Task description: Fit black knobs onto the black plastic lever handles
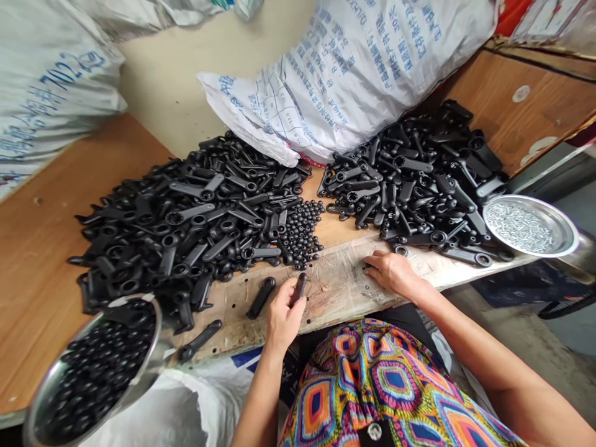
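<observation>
My left hand (285,315) is closed around a black plastic crank handle (299,288), which points up from between the thumb and fingers. Just left of it, another black handle (261,298) lies on the worn, tape-covered board (335,273). A third handle (200,341) rests nearer the front edge. Over the board to the right, my right hand (393,271) has its fingertips pinched together low at the surface. Something small and dark shows by those fingertips, too small to make out. Small black balls (302,233) lie in a loose patch beyond my left hand.
A large heap of black handles (195,217) covers the left, and another heap (405,174) the right. A metal bowl (156,347) of black balls stands front left. A steel dish (573,239) holds small metal pins at right. A printed white sack (354,68) leans behind.
</observation>
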### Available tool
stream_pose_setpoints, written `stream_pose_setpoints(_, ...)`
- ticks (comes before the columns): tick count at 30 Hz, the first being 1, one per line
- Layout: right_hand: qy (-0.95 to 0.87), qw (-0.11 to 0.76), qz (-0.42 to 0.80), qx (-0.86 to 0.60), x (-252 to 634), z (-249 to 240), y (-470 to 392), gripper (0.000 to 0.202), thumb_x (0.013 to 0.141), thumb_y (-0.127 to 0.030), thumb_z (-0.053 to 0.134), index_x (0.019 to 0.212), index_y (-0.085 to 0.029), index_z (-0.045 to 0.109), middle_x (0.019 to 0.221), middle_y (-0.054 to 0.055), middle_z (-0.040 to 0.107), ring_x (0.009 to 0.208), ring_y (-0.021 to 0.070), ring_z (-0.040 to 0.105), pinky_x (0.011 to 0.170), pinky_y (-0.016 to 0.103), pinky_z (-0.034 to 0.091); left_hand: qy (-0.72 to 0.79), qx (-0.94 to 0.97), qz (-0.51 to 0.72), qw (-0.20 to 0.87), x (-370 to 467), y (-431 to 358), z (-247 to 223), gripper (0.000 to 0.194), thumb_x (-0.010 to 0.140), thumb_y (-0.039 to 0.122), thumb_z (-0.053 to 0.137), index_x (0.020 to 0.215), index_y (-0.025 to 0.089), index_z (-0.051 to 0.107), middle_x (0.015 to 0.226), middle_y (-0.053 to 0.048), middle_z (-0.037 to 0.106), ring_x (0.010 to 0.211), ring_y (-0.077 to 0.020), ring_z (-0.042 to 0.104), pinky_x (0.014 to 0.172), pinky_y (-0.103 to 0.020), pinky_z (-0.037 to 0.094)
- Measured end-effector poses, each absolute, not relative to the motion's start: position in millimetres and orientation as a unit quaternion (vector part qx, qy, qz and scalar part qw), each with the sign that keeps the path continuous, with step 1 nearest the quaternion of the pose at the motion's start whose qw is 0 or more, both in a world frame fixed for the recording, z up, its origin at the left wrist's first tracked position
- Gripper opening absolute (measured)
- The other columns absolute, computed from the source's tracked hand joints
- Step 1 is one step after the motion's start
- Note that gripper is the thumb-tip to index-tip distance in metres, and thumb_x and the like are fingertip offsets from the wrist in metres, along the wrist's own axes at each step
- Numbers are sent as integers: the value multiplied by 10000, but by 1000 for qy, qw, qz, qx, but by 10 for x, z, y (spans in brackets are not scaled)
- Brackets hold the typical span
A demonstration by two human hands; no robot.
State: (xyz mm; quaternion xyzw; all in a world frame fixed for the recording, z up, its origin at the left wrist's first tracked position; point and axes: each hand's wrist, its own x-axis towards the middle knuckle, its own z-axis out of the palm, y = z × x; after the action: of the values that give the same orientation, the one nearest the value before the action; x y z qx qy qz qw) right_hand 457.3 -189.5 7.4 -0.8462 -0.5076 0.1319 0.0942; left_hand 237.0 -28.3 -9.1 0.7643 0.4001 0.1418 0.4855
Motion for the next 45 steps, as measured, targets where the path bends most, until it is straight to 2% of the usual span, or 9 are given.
stream_pose_setpoints(2,-509,131,147,-838,4549,75,-1864,217,850,-281,472,814,-153,644,778,73,632,661,150,568,568,229,331,362,668,153,632,2394,-335,-40,387,653,241,561,1034,178,534,723,15,580,578,-120,528,512,-228,398)
stream_pose_setpoints(5,-499,301,263,-769,4474,53,-1821,234,834,-318,497,865,-154,661,651,20,596,563,118,500,529,222,330,317,553,175,750,2477,-439,89,324,589,196,561,911,156,542,595,59,488,456,-69,429,426,-195,295)
stream_pose_setpoints(9,-366,518,475,-611,4303,63,-1755,320,740,-395,627,928,-142,684,487,-48,477,434,66,368,431,199,292,297,483,163,807,2581,-555,238,309,591,190,548,895,136,547,580,64,466,394,-42,383,406,-193,232)
stream_pose_setpoints(13,-266,617,571,-471,4146,145,-1691,320,603,-318,760,873,-157,705,527,-36,536,456,71,458,418,188,354,272,468,141,829,2621,-647,308,282,588,173,556,867,140,540,587,59,483,388,-44,396,403,-197,241)
stream_pose_setpoints(17,-254,648,575,-430,4068,212,-1667,302,611,-257,761,898,-179,708,593,-27,567,490,75,508,416,176,386,251,488,142,824,2615,-721,353,197,608,170,577,799,142,535,583,53,486,405,-46,403,411,-197,248)
stream_pose_setpoints(22,-305,636,525,-475,4031,209,-1696,254,715,-280,688,938,-157,689,635,-16,569,492,63,474,434,174,387,237,531,163,797,2585,-760,332,232,667,167,585,898,143,578,612,49,483,454,-44,405,449,-197,285)
stream_pose_setpoints(28,-433,566,385,-586,3965,211,-1714,247,812,-318,587,993,-171,665,724,7,616,579,93,511,538,204,433,259,582,201,744,2575,-789,214,479,761,200,558,1230,215,467,687,47,470,505,-52,399,474,-193,322)
stream_pose_setpoints(32,-463,558,316,-612,3915,273,-1706,224,820,-272,572,1001,-167,652,724,6,622,559,89,515,552,209,439,266,603,197,726,2564,-795,181,510,797,238,531,1295,228,419,679,47,450,512,-57,389,475,-193,328)
stream_pose_setpoints(45,-336,657,456,-497,3857,242,-1687,183,770,-292,644,893,-157,629,627,-15,603,538,85,536,519,201,460,262,582,193,745,2529,-844,186,527,796,287,527,1296,153,428,598,49,412,503,-70,366,482,-198,309)
